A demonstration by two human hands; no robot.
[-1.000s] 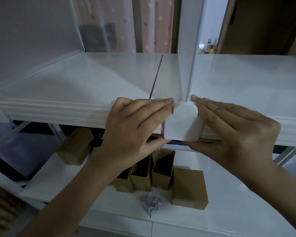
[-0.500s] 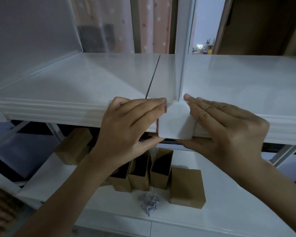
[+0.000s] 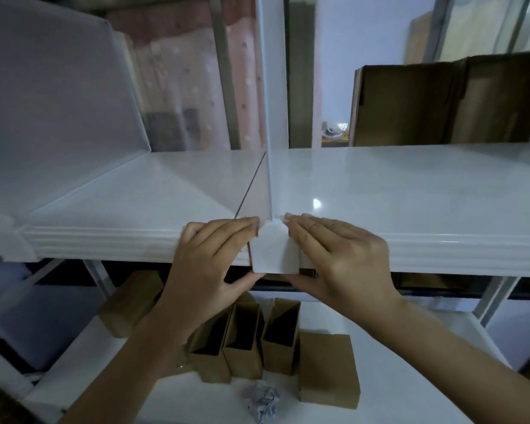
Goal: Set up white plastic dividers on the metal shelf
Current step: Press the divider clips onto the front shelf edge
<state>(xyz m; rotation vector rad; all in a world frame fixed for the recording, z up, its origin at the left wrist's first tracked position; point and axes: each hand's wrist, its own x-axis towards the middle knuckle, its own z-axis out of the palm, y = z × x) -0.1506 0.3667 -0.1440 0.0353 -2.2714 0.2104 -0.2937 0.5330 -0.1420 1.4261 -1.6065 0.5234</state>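
A white plastic divider (image 3: 270, 87) stands upright on the white metal shelf (image 3: 410, 185), seen edge-on, running from back to front. Its white clip foot (image 3: 274, 255) hangs over the shelf's front lip. My left hand (image 3: 214, 264) grips the clip from the left, fingers on top of the lip and thumb under it. From the right, my right hand (image 3: 340, 258) pinches the same clip. A second divider (image 3: 52, 102) stands at the shelf's left end.
An open cardboard box (image 3: 447, 99) sits behind the shelf at the right. On the lower shelf (image 3: 410, 377) stand several small brown cartons (image 3: 328, 370), some open, and a crumpled grey paper ball (image 3: 262, 402). A dark seam (image 3: 251, 185) runs across the upper shelf.
The view has tilted upward, showing more of the divider and the cardboard box. Both hands have stayed clamped on the clip at the shelf's front edge.
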